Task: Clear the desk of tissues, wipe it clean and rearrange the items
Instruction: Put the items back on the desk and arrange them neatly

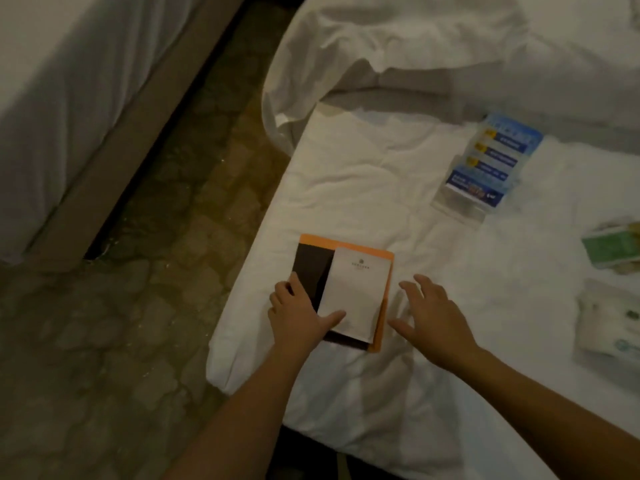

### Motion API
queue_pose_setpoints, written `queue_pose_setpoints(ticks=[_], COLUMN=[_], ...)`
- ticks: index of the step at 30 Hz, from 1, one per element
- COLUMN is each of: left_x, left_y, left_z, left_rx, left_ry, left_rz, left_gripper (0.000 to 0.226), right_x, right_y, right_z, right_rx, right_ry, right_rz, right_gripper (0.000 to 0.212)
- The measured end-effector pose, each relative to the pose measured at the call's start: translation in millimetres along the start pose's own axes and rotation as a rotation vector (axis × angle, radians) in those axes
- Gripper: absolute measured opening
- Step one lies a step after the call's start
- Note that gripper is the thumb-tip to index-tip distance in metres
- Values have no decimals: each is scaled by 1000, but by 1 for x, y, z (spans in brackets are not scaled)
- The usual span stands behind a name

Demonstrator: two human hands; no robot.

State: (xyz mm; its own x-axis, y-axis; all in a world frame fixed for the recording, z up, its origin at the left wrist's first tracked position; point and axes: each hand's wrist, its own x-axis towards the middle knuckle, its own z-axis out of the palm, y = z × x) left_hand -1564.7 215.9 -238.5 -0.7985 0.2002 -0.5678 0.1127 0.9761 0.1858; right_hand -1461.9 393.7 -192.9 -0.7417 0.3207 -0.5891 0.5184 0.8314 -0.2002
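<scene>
Fingers [295, 284] of the left hand [301, 317] rested, slightly bent, on the left edge of a black sheet [311, 268]. Its thumb stretched flat across the lower corner of a white envelope [356, 292]. I saw nothing pinched or wrapped; the hand simply pressed down on the stack. Under both of these lay an orange folder [346, 242], its rim showing beyond the fingertips and along the thumb's side.

Just off the folder's far edge from that thumb, the right hand [433, 320] hovered with its fingers [420, 282] spread apart and holding nothing. I could not tell whether it touched the white bedsheet [363, 188] beneath it.

Well beyond the right fingertips, a blue leaflet in a clear stand [491, 161] lay on the sheet. Out past the right hand's little-finger side sat a green packet [609, 249], and nearer me a soft white pack [609, 327], too blurred to read. A rumpled duvet [398, 39] was heaped far ahead of both hands. Left of the left hand ran a patterned floor [156, 271], with a second bed [52, 98] across it.
</scene>
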Motion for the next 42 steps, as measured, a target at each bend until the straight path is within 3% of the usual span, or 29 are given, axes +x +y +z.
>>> queue_pose_setpoints(ticks=[6,10,22,29,36,42], left_x=[22,29,36,65,98,132], left_y=[7,7,10,49,105,153], left_z=[4,3,-10,-45,-48,-48], left_rx=[32,-110,-392,-408,-451,-416], left_ry=[20,-50,-1,87,156,207], left_rz=[-21,-40,120,183,116,110], left_gripper=[137,141,86,81,83,84], right_x=[-2,-2,2,23,68,98], right_y=[0,2,15,46,94,137], right_z=[18,26,15,-21,-52,-79], right_rx=[69,110,162,180,285,539], right_ry=[38,76,176,254,309,413], right_rz=[71,131,206,261,325,403], right_gripper=[71,68,71,77,81,76])
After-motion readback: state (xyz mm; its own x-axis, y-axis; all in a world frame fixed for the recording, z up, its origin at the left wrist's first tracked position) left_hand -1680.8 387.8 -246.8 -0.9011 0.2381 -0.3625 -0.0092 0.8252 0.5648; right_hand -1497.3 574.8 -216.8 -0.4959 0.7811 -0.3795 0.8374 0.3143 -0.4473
